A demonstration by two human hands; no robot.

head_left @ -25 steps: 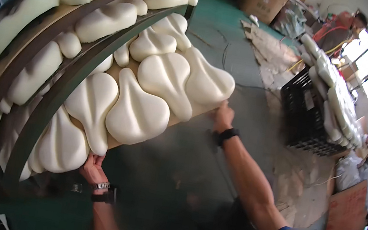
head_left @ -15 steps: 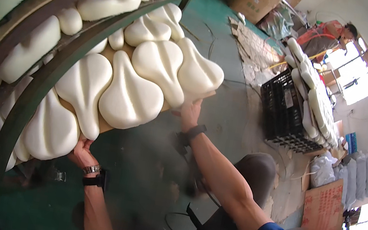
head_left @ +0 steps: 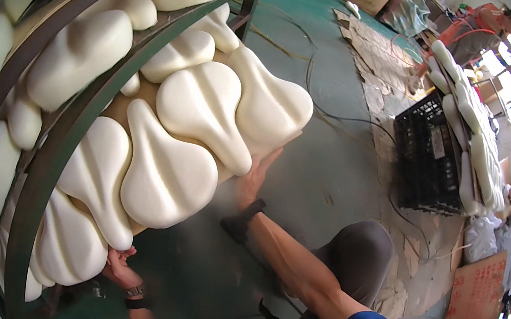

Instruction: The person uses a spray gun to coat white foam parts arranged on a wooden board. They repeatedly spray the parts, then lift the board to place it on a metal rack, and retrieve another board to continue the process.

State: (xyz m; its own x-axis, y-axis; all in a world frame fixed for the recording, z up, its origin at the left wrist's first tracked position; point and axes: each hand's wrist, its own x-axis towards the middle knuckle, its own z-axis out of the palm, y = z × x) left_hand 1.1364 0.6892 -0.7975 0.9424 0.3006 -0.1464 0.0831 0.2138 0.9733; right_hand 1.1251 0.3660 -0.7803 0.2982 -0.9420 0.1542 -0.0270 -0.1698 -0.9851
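Observation:
Cream foam bicycle saddle pads (head_left: 171,176) lie in staggered rows on a thin tan board (head_left: 224,173), which projects from a dark green metal rack (head_left: 77,124). My right hand (head_left: 254,178) grips the board's edge near its right end; the fingers are partly hidden under it. Lower left, my left hand (head_left: 120,268) closes on the near edge, just below the narrow tip of one pad, with its fingertips partly hidden. A watch and a black band circle the left wrist, and a black strap device (head_left: 240,222) is on the right.
Upper rack shelves hold more foam pads (head_left: 81,58). At right stands a black plastic crate (head_left: 426,156) with white pads stacked against it. Cables (head_left: 355,119) and flattened cardboard (head_left: 377,65) lie on the floor. Another person (head_left: 475,37) bends at the far right.
The view has shifted, so the rack looks larger and nearer and the crate sits farther right. My left hand appears lower in the picture. Both hands stay at the board's edge.

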